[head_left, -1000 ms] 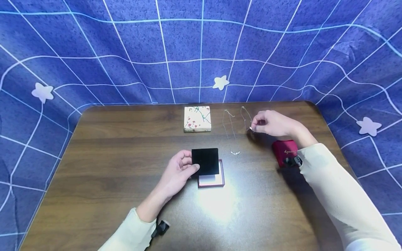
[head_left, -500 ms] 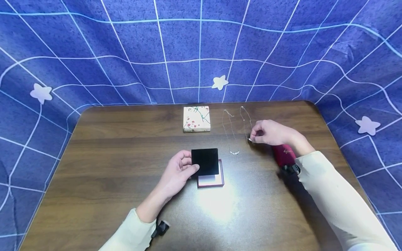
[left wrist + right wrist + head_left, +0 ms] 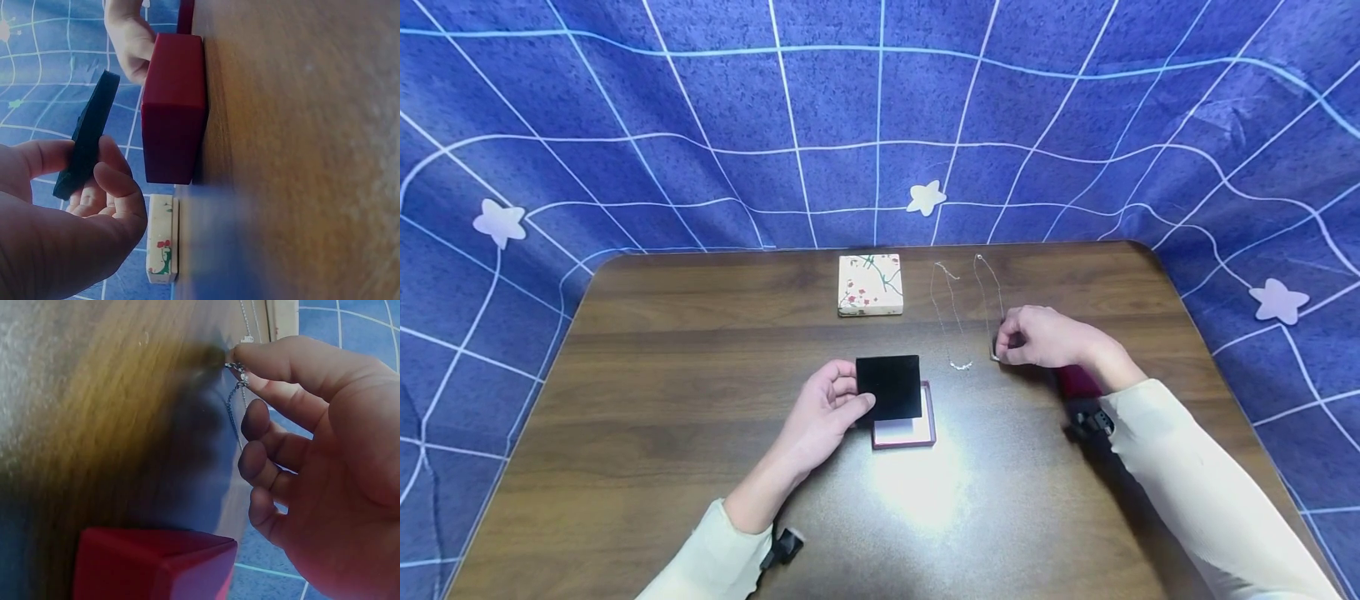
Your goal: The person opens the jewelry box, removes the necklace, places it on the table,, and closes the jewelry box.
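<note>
My left hand [image 3: 820,414] holds a thin black square pad [image 3: 889,387] between thumb and fingers. The pad is raised over an open dark-red box [image 3: 933,417] with a white inside; part of the box is hidden behind it. On the right, my right hand [image 3: 1051,340] pinches one end of a fine silver necklace [image 3: 242,381] with thumb and index finger, low at the tabletop. The rest of that chain stretches away toward the table's back edge. Left of it lies a second silver necklace [image 3: 960,366], laid out lengthwise with its ornament nearest me.
A cream box with a floral pattern [image 3: 870,285] lies at the back middle. Beneath my right forearm is a red box [image 3: 1078,382], partly covered. A blue curtain [image 3: 715,125] hangs behind the wooden table [image 3: 685,367].
My right hand has moved toward me along the tabletop, drawing the necklace's end nearer and straightening its chain. My left hand and the black pad have stayed in place.
</note>
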{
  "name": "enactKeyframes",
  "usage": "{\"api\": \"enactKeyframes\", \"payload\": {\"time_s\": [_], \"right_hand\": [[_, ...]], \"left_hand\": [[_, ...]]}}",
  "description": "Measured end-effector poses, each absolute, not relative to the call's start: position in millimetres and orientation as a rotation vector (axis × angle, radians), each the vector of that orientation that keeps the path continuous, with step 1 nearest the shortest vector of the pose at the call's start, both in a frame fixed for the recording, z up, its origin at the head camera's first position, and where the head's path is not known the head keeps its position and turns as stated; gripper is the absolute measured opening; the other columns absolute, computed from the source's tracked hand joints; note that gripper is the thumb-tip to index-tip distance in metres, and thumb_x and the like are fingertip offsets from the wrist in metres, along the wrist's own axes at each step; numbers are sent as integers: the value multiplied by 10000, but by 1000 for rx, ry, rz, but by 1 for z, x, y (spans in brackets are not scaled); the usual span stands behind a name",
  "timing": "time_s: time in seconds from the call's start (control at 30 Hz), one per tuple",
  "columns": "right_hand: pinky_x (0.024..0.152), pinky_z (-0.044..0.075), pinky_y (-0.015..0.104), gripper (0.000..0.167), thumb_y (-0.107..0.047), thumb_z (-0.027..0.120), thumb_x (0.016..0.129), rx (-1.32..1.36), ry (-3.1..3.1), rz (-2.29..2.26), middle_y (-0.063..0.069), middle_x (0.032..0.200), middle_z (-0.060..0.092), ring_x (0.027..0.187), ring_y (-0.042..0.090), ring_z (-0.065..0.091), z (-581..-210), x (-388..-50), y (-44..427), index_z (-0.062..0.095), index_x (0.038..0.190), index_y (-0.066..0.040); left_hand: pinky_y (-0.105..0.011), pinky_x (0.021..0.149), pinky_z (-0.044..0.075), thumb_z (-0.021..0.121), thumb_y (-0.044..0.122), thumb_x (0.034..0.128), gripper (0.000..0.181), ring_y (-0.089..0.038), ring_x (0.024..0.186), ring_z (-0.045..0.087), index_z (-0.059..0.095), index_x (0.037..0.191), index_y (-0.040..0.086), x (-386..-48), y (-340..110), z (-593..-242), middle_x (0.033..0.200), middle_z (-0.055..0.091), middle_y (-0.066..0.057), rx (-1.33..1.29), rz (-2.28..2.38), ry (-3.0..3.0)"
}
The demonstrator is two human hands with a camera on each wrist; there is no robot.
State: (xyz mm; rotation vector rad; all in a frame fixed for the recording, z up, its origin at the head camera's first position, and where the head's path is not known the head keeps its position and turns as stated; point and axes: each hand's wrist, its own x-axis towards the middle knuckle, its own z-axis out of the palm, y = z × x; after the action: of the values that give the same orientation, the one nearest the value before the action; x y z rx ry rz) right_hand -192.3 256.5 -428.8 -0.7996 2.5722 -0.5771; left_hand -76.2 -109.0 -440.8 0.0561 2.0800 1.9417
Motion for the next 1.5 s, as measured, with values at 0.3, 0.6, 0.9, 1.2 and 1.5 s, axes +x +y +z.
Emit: {"api": "enactKeyframes", "payload": {"time_s": [0.3, 0.6, 0.9, 1.2, 1.5], "right_hand": [[948, 435, 578, 97, -160, 809, 865, -815, 2583, -582, -59, 943, 639, 928, 174, 584, -434, -188, 257, 770, 841, -246], [973, 409, 628, 85, -135, 800, 857, -835, 2601, -601, -28, 923, 623, 935, 204, 582, -437, -185, 258, 759, 838, -208], [917, 441, 492, 117, -122, 807, 862, -839, 2614, -622, -37, 949, 627, 930, 199, 576, -439, -184, 260, 747, 843, -221], [890, 471, 475, 130, -146, 828, 899, -816, 2645, -626, -12, 962, 638, 925, 218, 583, -434, -184, 264, 731, 897, -232], [838, 509, 400, 93, -160, 801, 938, -818, 2715, -846, -54, 949, 666, 892, 170, 619, -425, -177, 255, 739, 1008, -157]], "left_hand": [[-277, 647, 504, 691, -23, 947, 245, -181, 796, 638, 557, 1149, 12, -76, -108, -441, 934, 681, -53, 62, 1936, 2082], [-276, 647, 508, 687, -28, 944, 252, -221, 807, 640, 563, 1160, 10, -77, -108, -441, 963, 695, -86, 62, 1936, 2080], [-271, 645, 508, 681, -30, 948, 256, -176, 786, 639, 567, 1174, 5, -77, -108, -440, 967, 697, -90, 70, 1945, 2072], [-272, 645, 503, 688, -32, 941, 263, -189, 794, 635, 564, 1171, 2, -76, -108, -440, 966, 695, -91, 75, 1945, 2071], [-280, 659, 515, 686, -27, 946, 260, -197, 814, 646, 560, 1172, 1, -77, -106, -439, 956, 688, -81, 78, 1939, 2070]]}}
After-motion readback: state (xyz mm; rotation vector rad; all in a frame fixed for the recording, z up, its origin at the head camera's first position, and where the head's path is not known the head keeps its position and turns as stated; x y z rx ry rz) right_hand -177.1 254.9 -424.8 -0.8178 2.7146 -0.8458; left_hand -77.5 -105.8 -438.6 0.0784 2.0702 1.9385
